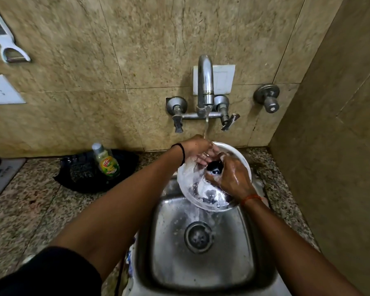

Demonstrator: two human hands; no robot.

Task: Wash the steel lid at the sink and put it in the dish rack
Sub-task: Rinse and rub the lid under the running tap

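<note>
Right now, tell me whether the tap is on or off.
On. A thin stream runs from the tap spout onto the left hand above the steel lid.

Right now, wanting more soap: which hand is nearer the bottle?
Left. The left hand is on the lid, closer to the bottle; the right hand is farther right.

Wet glossy steel lid, sink.

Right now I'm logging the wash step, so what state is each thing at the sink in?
Tap: running, thin stream.
Steel lid: wet, tilted over the sink, under the stream.
Left hand: on the lid's far edge.
Right hand: fingers closed on the lid's black knob.
Sink: wet, drain unplugged.
Dish soap bottle: upright, capped.
</note>
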